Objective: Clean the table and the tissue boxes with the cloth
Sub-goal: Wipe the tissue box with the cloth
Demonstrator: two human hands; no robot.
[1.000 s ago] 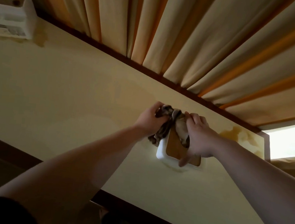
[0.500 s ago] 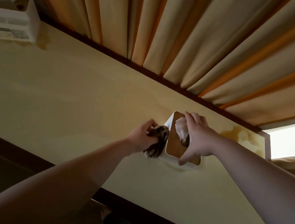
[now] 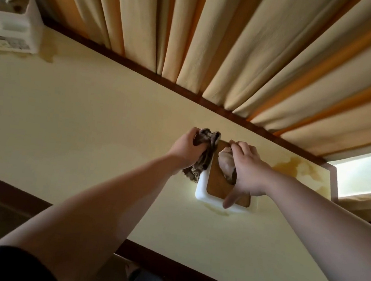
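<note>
The left hand (image 3: 187, 148) was seen with its fingers (image 3: 194, 134) curled round a bunched dark cloth (image 3: 203, 156), which was gripped and pressed against the left side of the near box (image 3: 204, 189); a loose end of the cloth hung down beside the box's left edge onto the counter (image 3: 89, 117). The right hand (image 3: 247, 171) was laid over the top of the same box, fingers bent over its far edge and thumb stretched down across the brown lid (image 3: 217, 184) toward the near rim, so the box was held steady. A crumpled tissue (image 3: 226, 164) was seen protruding from the lid opening, partly covered by the right hand; whether it was pinched could not be told. The near box, white with a brown top, stood on the pale yellow counter toward its far right part, near the dark wooden edge. A faint wet mark was noted on the counter just below the box. A second box (image 3: 9, 23), white, with a tissue standing out of it, was located at the far left of the counter, well apart from the first. A brownish stain (image 3: 298, 168) was noted on the counter to the right of the near box. Pleated curtains (image 3: 215, 39) hung beyond the counter's far edge.
</note>
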